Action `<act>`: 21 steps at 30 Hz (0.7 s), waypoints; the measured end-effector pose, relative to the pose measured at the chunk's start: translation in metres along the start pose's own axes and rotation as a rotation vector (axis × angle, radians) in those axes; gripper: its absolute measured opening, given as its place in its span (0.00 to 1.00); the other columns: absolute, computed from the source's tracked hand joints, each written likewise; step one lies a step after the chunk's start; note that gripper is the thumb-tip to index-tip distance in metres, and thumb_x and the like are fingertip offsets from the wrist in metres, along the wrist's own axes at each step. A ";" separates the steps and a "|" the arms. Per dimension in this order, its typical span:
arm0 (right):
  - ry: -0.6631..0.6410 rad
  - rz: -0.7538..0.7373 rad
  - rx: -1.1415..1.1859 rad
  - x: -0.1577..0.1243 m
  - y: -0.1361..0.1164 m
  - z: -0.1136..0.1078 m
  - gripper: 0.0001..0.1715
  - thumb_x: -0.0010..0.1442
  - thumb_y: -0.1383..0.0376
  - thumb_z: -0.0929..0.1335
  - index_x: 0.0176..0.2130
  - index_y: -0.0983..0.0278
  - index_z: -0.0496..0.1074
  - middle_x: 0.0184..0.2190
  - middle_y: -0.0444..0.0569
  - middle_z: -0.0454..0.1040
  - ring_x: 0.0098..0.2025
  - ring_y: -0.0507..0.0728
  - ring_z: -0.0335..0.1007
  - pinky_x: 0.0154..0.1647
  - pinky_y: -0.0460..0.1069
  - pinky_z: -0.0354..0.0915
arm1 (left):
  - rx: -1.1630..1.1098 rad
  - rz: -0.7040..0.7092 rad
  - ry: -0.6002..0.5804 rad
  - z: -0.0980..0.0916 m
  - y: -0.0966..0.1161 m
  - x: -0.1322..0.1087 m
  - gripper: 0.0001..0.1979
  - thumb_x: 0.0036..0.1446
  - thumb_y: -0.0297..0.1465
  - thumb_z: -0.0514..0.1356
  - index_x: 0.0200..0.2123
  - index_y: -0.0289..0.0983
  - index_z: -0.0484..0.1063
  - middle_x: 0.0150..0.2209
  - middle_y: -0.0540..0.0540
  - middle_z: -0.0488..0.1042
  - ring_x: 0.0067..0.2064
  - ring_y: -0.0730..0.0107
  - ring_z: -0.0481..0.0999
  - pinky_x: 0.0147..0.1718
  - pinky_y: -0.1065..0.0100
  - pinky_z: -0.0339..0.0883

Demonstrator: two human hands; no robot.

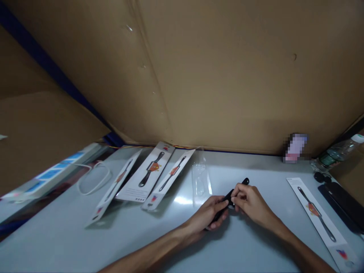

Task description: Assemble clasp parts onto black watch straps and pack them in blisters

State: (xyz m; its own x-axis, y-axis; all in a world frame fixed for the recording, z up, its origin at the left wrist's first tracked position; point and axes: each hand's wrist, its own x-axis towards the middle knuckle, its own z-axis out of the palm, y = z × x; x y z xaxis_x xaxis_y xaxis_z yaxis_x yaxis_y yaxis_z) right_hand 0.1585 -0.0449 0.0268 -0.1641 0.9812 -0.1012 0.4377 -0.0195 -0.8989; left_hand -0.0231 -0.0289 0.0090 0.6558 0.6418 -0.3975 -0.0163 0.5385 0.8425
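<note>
A black spokeshave [245, 181] is held slantwise above the grey table, its far handle pointing up and right. My left hand [212, 215] is wrapped around the near handle, thumb along the top. With bent fingers, my right hand [251, 203] pinches at the middle of the tool; the small part under those fingertips is hidden. Behind my hands lies a clear plastic blister shell [201, 178]. To the right is a long white printed card [316, 216] picturing a spokeshave.
Several packaging cards [152, 174] lean and overlap at the left, near a white cable [109, 178] and a power strip [57, 172]. At the right are a phone [296, 148], a plastic bottle [338, 153] and a dark case [342, 204]. A cardboard wall [227, 76] rises behind the table.
</note>
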 end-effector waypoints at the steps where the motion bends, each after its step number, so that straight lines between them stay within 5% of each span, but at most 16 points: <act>1: 0.021 -0.048 -0.062 0.000 -0.001 -0.002 0.07 0.60 0.70 0.66 0.29 0.62 0.69 0.21 0.42 0.73 0.23 0.51 0.67 0.27 0.45 0.60 | -0.019 -0.006 0.013 0.000 0.000 0.000 0.21 0.53 0.46 0.64 0.38 0.35 0.69 0.22 0.57 0.65 0.14 0.87 0.49 0.14 0.72 0.32; 8: 0.073 -0.359 -0.376 -0.003 -0.003 -0.014 0.08 0.66 0.66 0.67 0.43 0.61 0.78 0.39 0.49 0.75 0.38 0.55 0.72 0.40 0.49 0.65 | -0.099 -0.018 0.070 -0.001 0.002 -0.001 0.23 0.50 0.47 0.66 0.39 0.36 0.66 0.22 0.57 0.66 0.15 0.86 0.49 0.15 0.73 0.34; 12: 0.080 -0.445 -0.458 -0.005 0.003 -0.006 0.07 0.66 0.66 0.68 0.38 0.63 0.78 0.36 0.50 0.75 0.39 0.56 0.73 0.42 0.50 0.66 | -0.064 -0.011 0.094 -0.001 0.001 -0.002 0.22 0.51 0.47 0.66 0.38 0.37 0.65 0.22 0.57 0.66 0.15 0.86 0.50 0.15 0.73 0.35; 16: 0.111 -0.402 -0.445 -0.004 0.007 0.004 0.11 0.67 0.71 0.64 0.37 0.62 0.76 0.33 0.48 0.77 0.35 0.55 0.72 0.38 0.49 0.64 | -0.026 -0.022 0.079 0.000 -0.001 -0.001 0.21 0.53 0.48 0.64 0.37 0.37 0.66 0.22 0.57 0.66 0.15 0.85 0.51 0.16 0.72 0.34; 21: 0.092 -0.141 -0.195 0.001 0.006 0.005 0.10 0.59 0.74 0.65 0.31 0.63 0.74 0.22 0.42 0.71 0.25 0.52 0.67 0.28 0.46 0.60 | 0.000 -0.025 0.070 0.001 -0.002 -0.001 0.20 0.54 0.48 0.63 0.37 0.37 0.67 0.22 0.56 0.66 0.15 0.84 0.53 0.15 0.72 0.34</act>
State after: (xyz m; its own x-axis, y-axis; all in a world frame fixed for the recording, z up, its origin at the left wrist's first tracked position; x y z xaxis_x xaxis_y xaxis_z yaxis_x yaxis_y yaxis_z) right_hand 0.1569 -0.0453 0.0197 -0.1588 0.9851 0.0664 0.5799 0.1475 -0.8012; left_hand -0.0228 -0.0307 0.0079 0.6016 0.6646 -0.4432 -0.0003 0.5550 0.8318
